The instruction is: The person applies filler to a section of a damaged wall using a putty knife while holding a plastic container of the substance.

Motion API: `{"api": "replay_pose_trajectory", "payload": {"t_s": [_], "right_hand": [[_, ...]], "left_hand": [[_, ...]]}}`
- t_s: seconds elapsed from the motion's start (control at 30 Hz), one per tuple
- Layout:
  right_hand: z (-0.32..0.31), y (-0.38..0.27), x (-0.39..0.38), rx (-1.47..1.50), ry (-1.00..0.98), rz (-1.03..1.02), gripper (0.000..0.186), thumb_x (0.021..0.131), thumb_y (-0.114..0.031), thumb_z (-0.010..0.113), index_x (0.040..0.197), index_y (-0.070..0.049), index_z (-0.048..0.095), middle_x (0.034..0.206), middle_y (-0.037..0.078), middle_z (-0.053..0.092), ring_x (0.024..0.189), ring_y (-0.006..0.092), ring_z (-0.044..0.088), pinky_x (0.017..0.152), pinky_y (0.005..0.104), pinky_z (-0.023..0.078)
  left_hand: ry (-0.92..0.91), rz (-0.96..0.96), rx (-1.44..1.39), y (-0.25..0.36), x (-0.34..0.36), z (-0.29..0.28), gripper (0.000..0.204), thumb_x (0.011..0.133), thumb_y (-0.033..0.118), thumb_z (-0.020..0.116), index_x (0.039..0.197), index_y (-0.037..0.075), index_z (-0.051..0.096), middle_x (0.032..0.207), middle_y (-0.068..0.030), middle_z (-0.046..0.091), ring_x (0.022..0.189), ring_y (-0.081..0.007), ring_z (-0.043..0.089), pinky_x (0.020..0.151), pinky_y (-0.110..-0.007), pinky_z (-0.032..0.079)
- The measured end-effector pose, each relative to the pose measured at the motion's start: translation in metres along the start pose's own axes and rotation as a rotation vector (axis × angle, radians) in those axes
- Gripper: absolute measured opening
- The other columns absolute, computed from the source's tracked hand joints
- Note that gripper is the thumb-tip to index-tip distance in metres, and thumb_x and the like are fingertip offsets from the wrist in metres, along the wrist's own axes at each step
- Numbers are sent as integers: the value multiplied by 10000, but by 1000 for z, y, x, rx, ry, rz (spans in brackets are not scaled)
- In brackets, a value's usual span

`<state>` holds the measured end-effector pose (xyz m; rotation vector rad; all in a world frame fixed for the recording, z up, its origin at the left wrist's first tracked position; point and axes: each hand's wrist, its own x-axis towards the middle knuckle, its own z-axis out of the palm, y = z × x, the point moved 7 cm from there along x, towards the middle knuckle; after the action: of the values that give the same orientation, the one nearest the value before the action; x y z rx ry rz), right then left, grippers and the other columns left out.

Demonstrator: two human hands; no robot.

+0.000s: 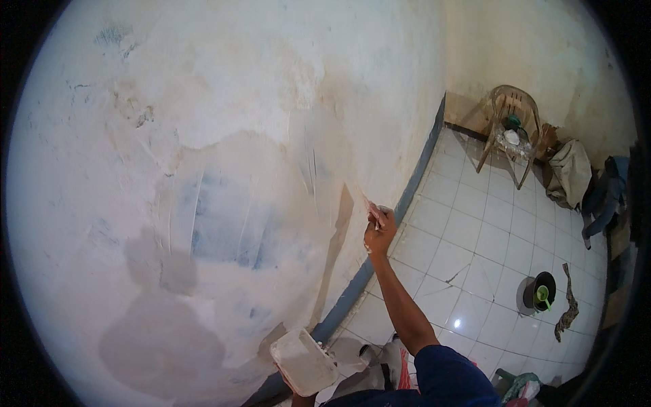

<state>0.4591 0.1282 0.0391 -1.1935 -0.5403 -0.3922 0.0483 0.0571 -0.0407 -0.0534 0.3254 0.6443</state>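
Head view. Right hand [380, 229] is seen closed, a thin, pale flat spreader [370, 205] being gripped between thumb and fingers beside the plastered wall [224, 115]; contact with the wall cannot be confirmed. Left hand [300, 400] is largely covered by the whitish rectangular tub [304, 361] above it; finger closure cannot be told. Tub is positioned below and left of the right hand, near the wall foot.

Left of the right hand, a bluish patch [234, 217] is crossed by trowel streaks. Just right, the wall is edged by a blue-grey skirting band [422, 173], partly blocked by the right hand and forearm. Farther right, white floor tiles [478, 237] are laid. Beyond, up and right, a stained plastic chair [517, 108] is noted, a beige sack [571, 166] beside it. Lower right: black bucket [546, 281], green scoop [541, 294] inside, crumpled brown strip [568, 308] alongside.
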Motion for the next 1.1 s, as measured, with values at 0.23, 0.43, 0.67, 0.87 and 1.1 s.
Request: {"api": "replay_pose_trajectory", "payload": {"t_s": [0.23,0.43,0.67,0.87,1.1], "right_hand": [[24,-21,-17,-69,-61,-184,580,680,220,496,1149,-60,689,1047,106,543,906,211,565,737,261,483],[28,20,-122,-63,-179,-118,556,679,121,575,1199,-59,659,1120,182,562,1040,347,555,847,380,479],[-4,30,-28,-294,32,-50,433,779,118,538,1169,-17,668,861,133,549,791,244,571,681,304,475],[14,5,62,-117,-121,-193,436,761,114,577,1154,-44,679,849,93,537,727,200,554,652,294,459],[21,22,69,61,-226,-7,389,783,172,507,1051,-39,693,924,95,625,755,139,583,681,252,484]], "left_hand": [[0,-3,-7,1,-3,-3,988,773,854,345,1512,203,265,1470,-169,396,1266,-438,453,994,-713,333],[11,-7,4,-1,-5,-4,983,773,855,340,1510,207,271,1470,-157,400,1267,-434,453,994,-715,330],[22,-6,-27,0,-9,-10,978,773,856,334,1507,213,277,1469,-142,405,1267,-429,452,995,-717,327],[32,-1,-80,-2,-10,-10,973,773,857,329,1505,218,283,1468,-130,409,1268,-425,452,995,-719,324],[92,154,-392,2,-18,-14,963,774,856,327,1503,227,290,1465,-118,416,1263,-423,456,992,-727,318]]}}
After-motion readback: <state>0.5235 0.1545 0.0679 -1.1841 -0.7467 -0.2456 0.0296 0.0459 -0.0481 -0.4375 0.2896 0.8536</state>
